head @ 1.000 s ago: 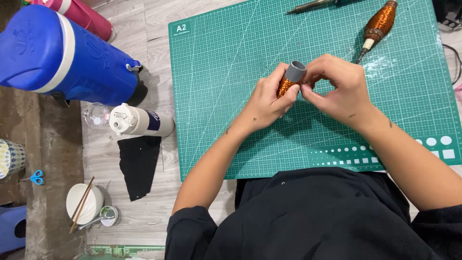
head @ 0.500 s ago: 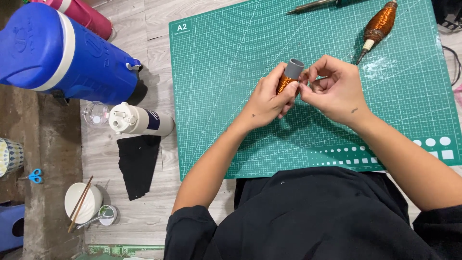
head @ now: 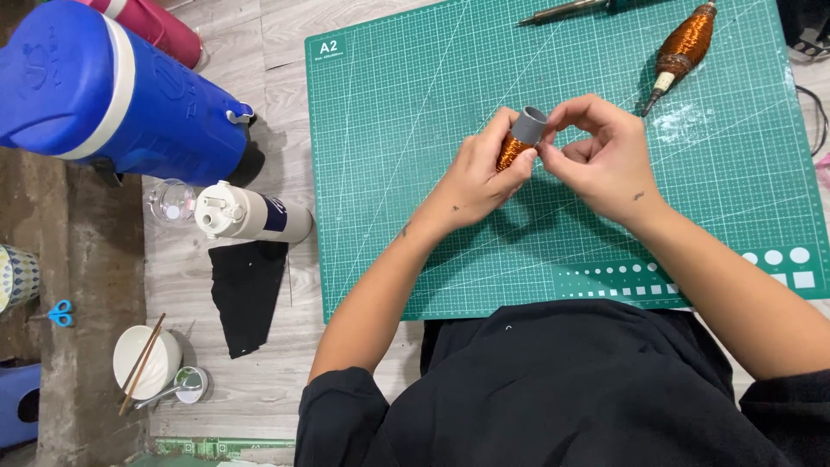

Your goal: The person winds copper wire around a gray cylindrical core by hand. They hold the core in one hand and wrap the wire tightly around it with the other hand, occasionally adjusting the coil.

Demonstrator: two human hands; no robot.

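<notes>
Both hands meet over the middle of the green gridded cutting mat (head: pixel 415 130), which lies on a pale wood-plank counter (head: pixel 285 26), with open mat on every side of them: a wide bare stretch toward the mat's left edge, another band between the wrists and the near edge with its row of white squares and circles. The left hand (head: pixel 471 177) is closed around a short grey plastic tube wound with copper wire (head: pixel 521 137), fingers wrapped over the copper winding so only the grey mouth and a strip of wire show; the tube is raised just above the mat, tilted. The right hand (head: pixel 601 160) pinches narrowly at the tube's grey rim with thumb and forefinger, the other fingers curled; whether a strand of wire runs between those fingertips is too fine to tell. Well apart, near the far right corner, lies a spindle-shaped copper-wound coil with a pale tip (head: pixel 679 47), and a slim dark metal tool (head: pixel 566 9) is cut off by the top edge. Left of the mat, on the counter, lie a white insulated bottle (head: pixel 246 214), a black cloth scrap (head: pixel 245 294), a large blue and white water jug (head: pixel 104 86), and a white bowl with chopsticks (head: pixel 145 361). The person's black garment hides the near edge of the counter.
</notes>
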